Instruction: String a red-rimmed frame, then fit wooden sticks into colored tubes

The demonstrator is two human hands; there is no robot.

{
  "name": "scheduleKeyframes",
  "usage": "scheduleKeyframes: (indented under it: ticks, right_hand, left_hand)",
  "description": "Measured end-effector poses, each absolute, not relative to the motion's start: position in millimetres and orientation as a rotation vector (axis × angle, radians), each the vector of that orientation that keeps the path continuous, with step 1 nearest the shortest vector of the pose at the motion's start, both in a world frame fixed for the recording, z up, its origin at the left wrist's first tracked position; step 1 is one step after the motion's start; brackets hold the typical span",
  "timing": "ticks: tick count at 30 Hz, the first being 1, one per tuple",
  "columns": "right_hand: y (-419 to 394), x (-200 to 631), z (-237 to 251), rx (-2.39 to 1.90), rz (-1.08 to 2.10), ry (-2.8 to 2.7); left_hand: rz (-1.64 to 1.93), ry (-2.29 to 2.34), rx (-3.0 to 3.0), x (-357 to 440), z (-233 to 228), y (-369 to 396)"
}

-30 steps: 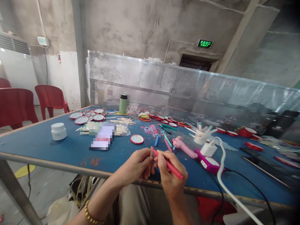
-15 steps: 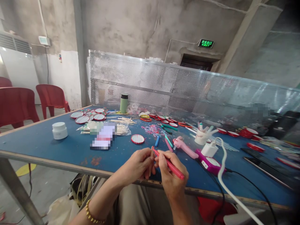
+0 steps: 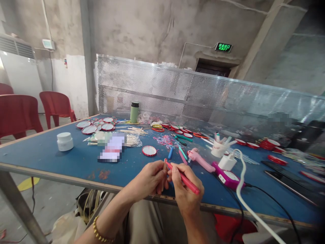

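Observation:
Close together over the table's near edge, both my hands are closed on things. My left hand [image 3: 151,178] pinches a thin, flat wooden stick [image 3: 165,167] upright between thumb and fingers. In my right hand [image 3: 189,195] is a red pen-shaped tool [image 3: 189,184], gripped like a pencil. Its tip meets the upper end of the stick, where a small red bit shows; I cannot make out what that is. Just beyond my hands lies a round red-rimmed disc [image 3: 149,151]. Blue [image 3: 171,152] and pink [image 3: 182,157] pen-like pieces lie past my fingers.
A pink glue gun [image 3: 200,160], a purple power strip [image 3: 230,178] and a white cable [image 3: 242,176] lie to the right. A phone [image 3: 113,149], a white jar [image 3: 65,141] and a green bottle [image 3: 134,113] are farther left. A perforated metal screen [image 3: 162,88] stands behind.

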State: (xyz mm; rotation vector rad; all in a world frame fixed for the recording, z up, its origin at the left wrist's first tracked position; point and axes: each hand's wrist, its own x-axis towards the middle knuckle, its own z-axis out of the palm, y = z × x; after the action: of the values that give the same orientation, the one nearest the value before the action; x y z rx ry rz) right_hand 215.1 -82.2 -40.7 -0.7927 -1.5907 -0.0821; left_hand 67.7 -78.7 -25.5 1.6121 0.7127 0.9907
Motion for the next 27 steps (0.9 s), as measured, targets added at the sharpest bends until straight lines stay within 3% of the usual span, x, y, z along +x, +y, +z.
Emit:
scheduleKeyframes:
  ticks: [27]
  right_hand:
    - [-82.4, 214.9, -41.1, -0.817, -0.098, -1.55]
  left_hand:
    - [0.996, 0.678, 1.606, 67.3, -27.1, -77.7]
